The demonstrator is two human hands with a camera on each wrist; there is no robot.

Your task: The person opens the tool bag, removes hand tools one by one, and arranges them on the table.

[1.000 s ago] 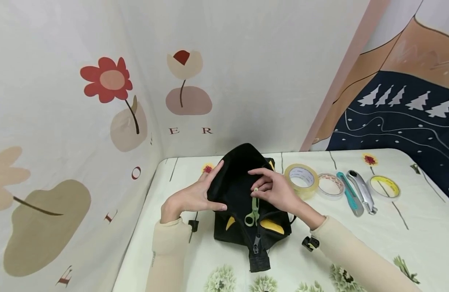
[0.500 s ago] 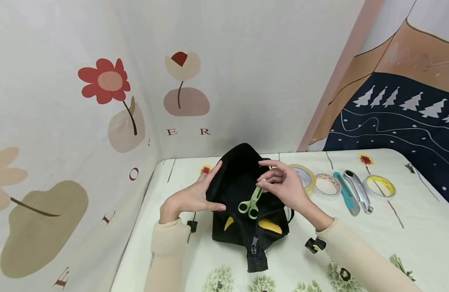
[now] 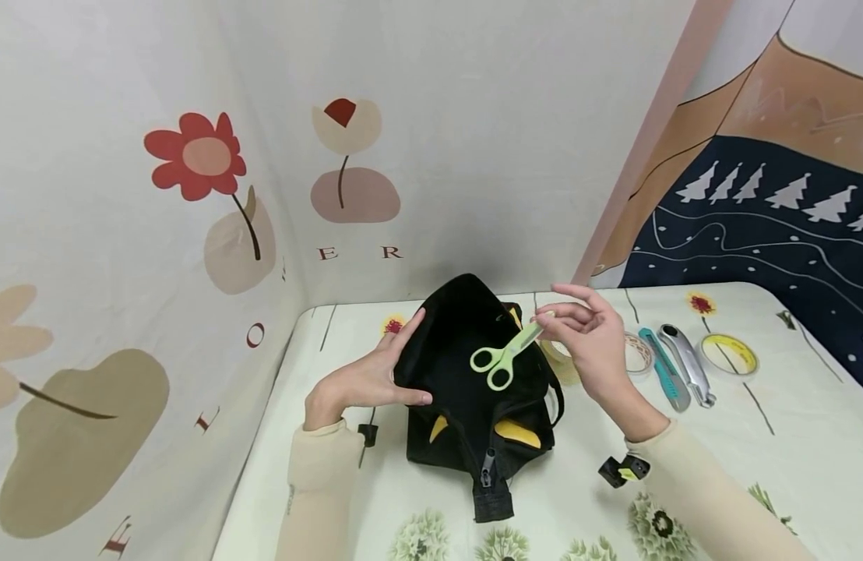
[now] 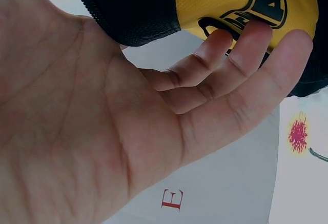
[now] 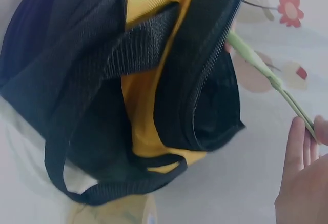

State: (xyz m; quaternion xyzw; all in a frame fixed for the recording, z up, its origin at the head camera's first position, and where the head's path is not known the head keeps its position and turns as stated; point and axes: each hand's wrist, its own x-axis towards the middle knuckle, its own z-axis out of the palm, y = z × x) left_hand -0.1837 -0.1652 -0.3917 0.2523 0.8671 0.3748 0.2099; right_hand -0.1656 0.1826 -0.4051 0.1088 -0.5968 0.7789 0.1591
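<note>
A black tool bag (image 3: 466, 351) with yellow panels stands on the table, its zipped mouth gaping upward. My left hand (image 3: 364, 382) holds the left side of the mouth, thumb at the near rim and fingers around the outer wall. In the left wrist view, those fingers lie against the bag's yellow lettered panel (image 4: 292, 3). My right hand (image 3: 589, 339) pinches light green scissors (image 3: 513, 351) by the blade end between thumb and fingers. Their two handle loops hang down-left over the bag's opening. In the right wrist view, the scissors slant beside the zipper.
Right of the bag lie a tape roll (image 3: 561, 366) partly hidden by the right hand, a clear tape roll (image 3: 638, 353), a teal cutter (image 3: 666, 372), a silver utility knife (image 3: 687, 366) and a yellow-cored roll (image 3: 729, 355). A patterned curtain (image 3: 473, 156) stands behind the table.
My right hand has moved up and right, lifting the scissors from low in the bag's mouth, and they have swung to a slant. The left hand stays on the bag.
</note>
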